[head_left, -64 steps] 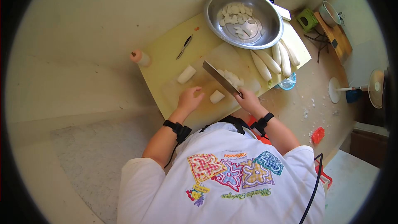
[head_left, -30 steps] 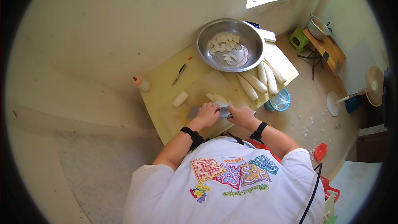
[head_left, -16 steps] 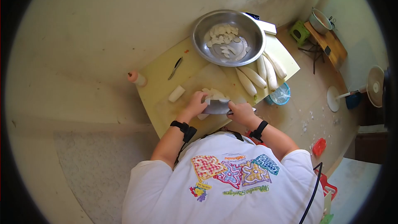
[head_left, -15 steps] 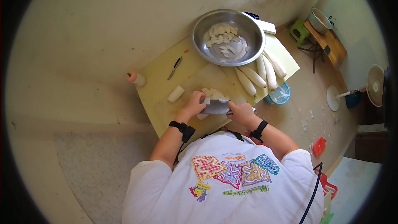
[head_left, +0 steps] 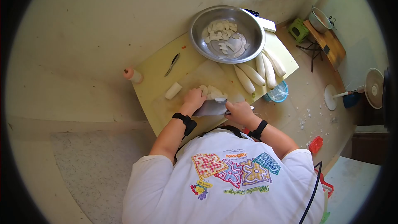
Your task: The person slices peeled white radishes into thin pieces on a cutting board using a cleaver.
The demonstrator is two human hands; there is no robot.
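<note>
My right hand (head_left: 239,113) is wrapped round the handle of a cleaver (head_left: 210,108), whose wide blade lies low over the cutting board (head_left: 207,73). Close to the blade's left end is my left hand (head_left: 194,98), its fingers curled beside a heap of white slices (head_left: 210,91); what they hold, if anything, is hidden. One white slice shows against the blade. A thick white vegetable piece (head_left: 173,91) lies left of my left hand. Several long peeled white vegetables (head_left: 258,74) rest at the table's right. Behind them stands a metal basin (head_left: 199,43) with white slices in it.
On the yellow table (head_left: 151,64) are a small dark-handled tool (head_left: 172,64) and a pink-topped bottle (head_left: 133,75) at the left edge. A blue-rimmed bin (head_left: 278,92) is beside the table. A fan (head_left: 374,88) and red plastic (head_left: 316,144) are further right.
Since the earliest frame, the cleaver has swung from diagonal to nearly level, and my left hand has moved in beside the slices. Its fingers look more curled than half a second ago.
</note>
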